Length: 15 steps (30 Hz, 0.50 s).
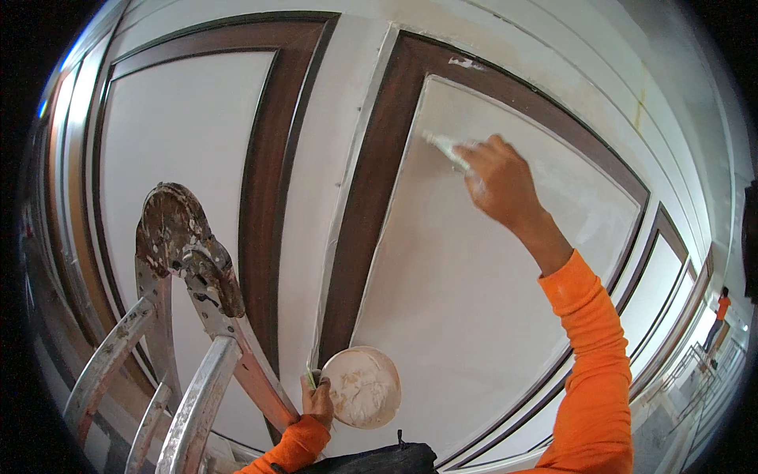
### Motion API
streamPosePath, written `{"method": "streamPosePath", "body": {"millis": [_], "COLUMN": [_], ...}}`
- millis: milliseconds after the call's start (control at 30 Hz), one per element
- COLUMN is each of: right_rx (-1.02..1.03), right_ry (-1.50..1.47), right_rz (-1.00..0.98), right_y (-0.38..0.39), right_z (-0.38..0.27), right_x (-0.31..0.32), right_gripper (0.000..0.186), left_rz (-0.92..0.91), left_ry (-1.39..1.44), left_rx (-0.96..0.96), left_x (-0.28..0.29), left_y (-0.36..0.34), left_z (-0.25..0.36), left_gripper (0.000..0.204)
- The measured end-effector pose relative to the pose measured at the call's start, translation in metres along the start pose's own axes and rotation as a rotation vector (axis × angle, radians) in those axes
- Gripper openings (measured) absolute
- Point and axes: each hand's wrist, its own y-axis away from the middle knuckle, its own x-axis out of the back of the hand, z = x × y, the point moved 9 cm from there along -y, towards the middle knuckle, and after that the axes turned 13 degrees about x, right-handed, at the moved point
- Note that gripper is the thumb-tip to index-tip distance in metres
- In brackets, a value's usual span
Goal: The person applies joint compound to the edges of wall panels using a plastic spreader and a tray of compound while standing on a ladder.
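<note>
My right hand [504, 180] is raised and closed around a pale, tapered hand tool [447, 145]. Motion smears the tool, so I cannot tell whether it is a putty knife or a brush. Its tip is at the upper left part of a white wall panel [450, 261], near the dark brown wooden frame [371, 166]. Lower down, my left hand [317, 401] grips the edge of a round, pale bowl [365, 387] with white paste inside. A thin green strip [310, 378] sticks up by the left thumb; what it belongs to is hidden.
A paint-spattered metal stepladder [207, 395] stands close at my left, its worn hinge top [175, 225] in front of another framed panel [185, 126]. More framed panels [655, 276] run off to the right. Far right, a person in orange [718, 316] is near metal scaffolding [695, 383].
</note>
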Motion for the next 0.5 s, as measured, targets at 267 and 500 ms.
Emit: {"method": "streamPosePath", "body": {"millis": [267, 500], "right_rx": [-0.176, -0.148], "right_ry": [0.155, 0.093], "right_rz": [0.067, -0.108], "right_y": [-0.014, -0.015], "right_z": [0.060, 0.038], "right_x": [0.002, -0.021], "right_gripper": [0.035, 0.034], "left_rz": [0.022, 0.021], "left_ry": [-0.071, -0.058], "left_rx": [0.013, -0.059], "left_x": [-0.007, -0.004], "left_y": [0.008, 0.003], "left_z": [0.010, 0.009], "left_gripper": [0.030, 0.028]}}
